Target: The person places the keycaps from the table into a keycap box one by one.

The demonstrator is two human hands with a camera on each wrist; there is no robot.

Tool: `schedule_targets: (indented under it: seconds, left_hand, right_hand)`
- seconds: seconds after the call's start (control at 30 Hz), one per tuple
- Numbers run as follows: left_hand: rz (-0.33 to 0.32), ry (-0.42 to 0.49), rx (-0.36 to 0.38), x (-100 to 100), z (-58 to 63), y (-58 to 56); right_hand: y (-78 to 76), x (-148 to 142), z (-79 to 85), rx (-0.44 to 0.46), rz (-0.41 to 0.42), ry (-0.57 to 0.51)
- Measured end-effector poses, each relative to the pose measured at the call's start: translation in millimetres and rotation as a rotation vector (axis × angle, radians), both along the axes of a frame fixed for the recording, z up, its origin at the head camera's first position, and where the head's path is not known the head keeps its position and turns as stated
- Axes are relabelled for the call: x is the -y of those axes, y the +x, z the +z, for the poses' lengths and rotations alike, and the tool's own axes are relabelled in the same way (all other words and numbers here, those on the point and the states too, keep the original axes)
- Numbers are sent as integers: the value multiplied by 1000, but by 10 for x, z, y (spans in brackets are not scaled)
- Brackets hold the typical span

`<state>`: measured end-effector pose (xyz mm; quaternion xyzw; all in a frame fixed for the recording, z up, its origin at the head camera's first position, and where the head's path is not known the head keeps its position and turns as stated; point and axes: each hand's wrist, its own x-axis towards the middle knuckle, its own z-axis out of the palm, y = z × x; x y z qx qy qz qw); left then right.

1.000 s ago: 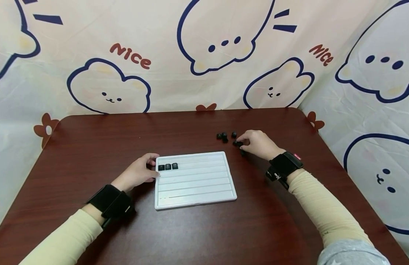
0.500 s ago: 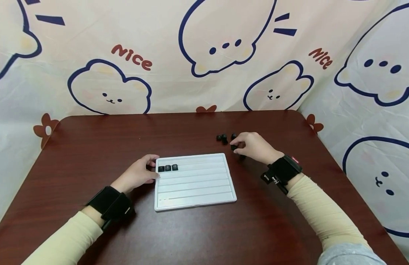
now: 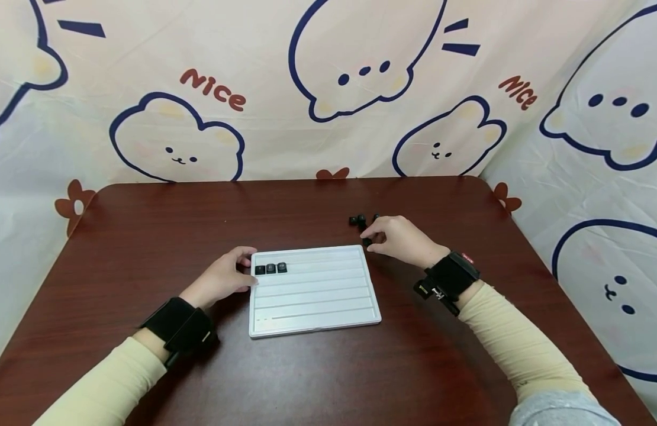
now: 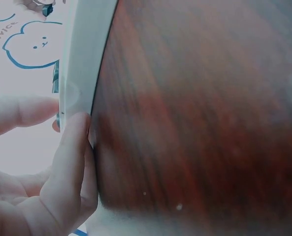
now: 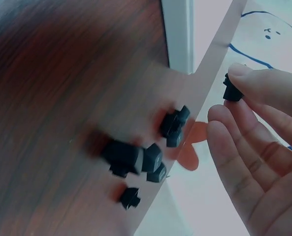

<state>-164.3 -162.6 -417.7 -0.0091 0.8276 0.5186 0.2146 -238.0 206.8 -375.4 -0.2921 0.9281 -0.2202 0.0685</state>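
Observation:
A white ridged tray (image 3: pixel 318 299) lies on the table, with three black keycaps (image 3: pixel 271 268) side by side at the left of an upper row. My left hand (image 3: pixel 219 277) holds the tray's left edge; in the left wrist view thumb and fingers lie on either side of its rim (image 4: pixel 81 64). Just off the tray's upper right corner, my right hand (image 3: pixel 405 241) pinches one black keycap (image 5: pixel 233 88) between thumb and fingertips. Several loose keycaps (image 5: pixel 122 156) lie beyond that hand, partly hidden by it in the head view.
The dark brown wooden table (image 3: pixel 163 219) ends at a white cloth (image 3: pixel 275 142) with cartoon prints behind it and at the right. Each wrist wears a black strap (image 3: pixel 452 277).
My right hand has picked a keycap from the loose group and brought it left and nearer, to the tray's upper right corner. The left hand has stayed put.

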Motion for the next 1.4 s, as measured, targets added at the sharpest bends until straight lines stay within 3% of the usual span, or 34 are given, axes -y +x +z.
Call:
schedule_targets:
  seconds: [0.33,0.77,1.4]
  left_hand:
    - [-8,-17,2,-16,28,-4]
    - [-14,-25,-4,-15,23,-5]
    - [-11,-17,-3,-8,30,-9]
  right_hand:
    - [-9,116,31,-36,62,1]
    - [-7,386,83,-19,110,24]
    - [44,670,20,9,185,43]
